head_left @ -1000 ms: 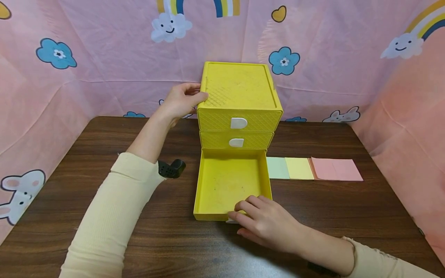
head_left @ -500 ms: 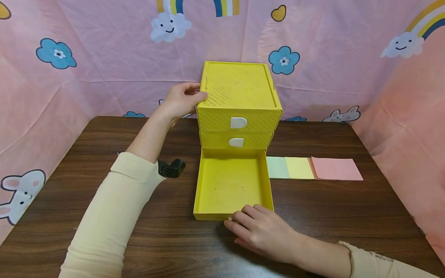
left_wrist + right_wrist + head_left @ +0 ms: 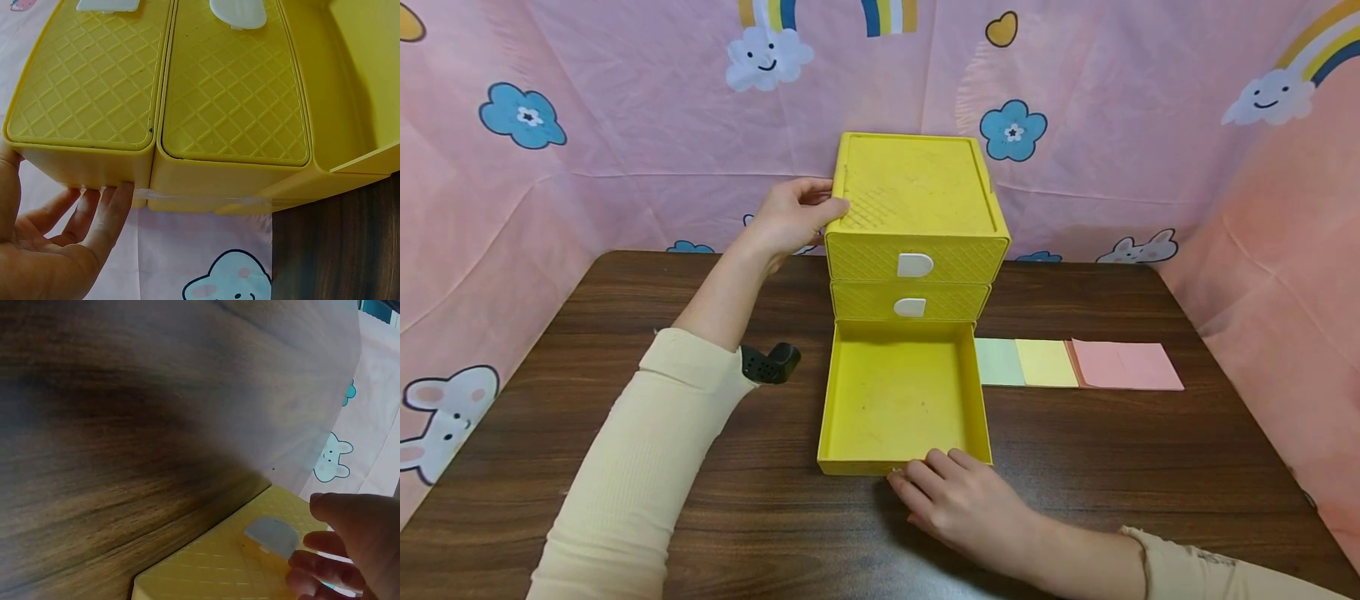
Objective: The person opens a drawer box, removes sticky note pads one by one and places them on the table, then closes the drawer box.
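A yellow three-drawer unit stands at the back of the table. Its bottom drawer is pulled out towards the person and has nothing in it; the two upper drawers are closed. My left hand holds the unit's upper left edge, thumb over the top and fingers against the side. My right hand is at the front of the bottom drawer, overlapping its right front corner in the head view. In the right wrist view its fingers reach the edge of the white handle, with the thumb standing apart.
Green, yellow and pink paper notes lie in a row right of the drawer. The dark wooden table is bounded by a pink patterned cloth at the back and sides.
My right hand has drawn back slightly towards the person and down, uncovering more of the drawer's right front rim. The left hand, the unit and the pulled-out drawer have stayed in place.
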Demonstrator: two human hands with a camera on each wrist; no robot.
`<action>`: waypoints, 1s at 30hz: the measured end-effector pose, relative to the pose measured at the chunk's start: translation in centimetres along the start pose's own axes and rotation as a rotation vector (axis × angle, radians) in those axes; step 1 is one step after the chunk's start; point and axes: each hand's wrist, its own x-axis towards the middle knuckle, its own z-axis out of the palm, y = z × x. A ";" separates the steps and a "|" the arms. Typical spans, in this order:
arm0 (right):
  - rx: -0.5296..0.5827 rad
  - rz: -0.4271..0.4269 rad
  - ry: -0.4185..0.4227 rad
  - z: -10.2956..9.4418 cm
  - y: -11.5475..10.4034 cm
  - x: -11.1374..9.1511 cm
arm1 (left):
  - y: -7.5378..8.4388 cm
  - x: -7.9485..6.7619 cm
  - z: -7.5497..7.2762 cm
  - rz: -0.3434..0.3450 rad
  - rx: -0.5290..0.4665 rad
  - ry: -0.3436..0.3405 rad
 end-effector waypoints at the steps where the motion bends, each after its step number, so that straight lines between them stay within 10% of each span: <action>1: -0.010 0.003 -0.001 0.1 0.0 0.0 | 0.0 0.0 0.0 -0.001 0.000 0.001; 30: -0.151 0.032 0.084 1.0 -0.2 1.0 | 0.0 0.1 0.0 -0.004 0.000 -0.005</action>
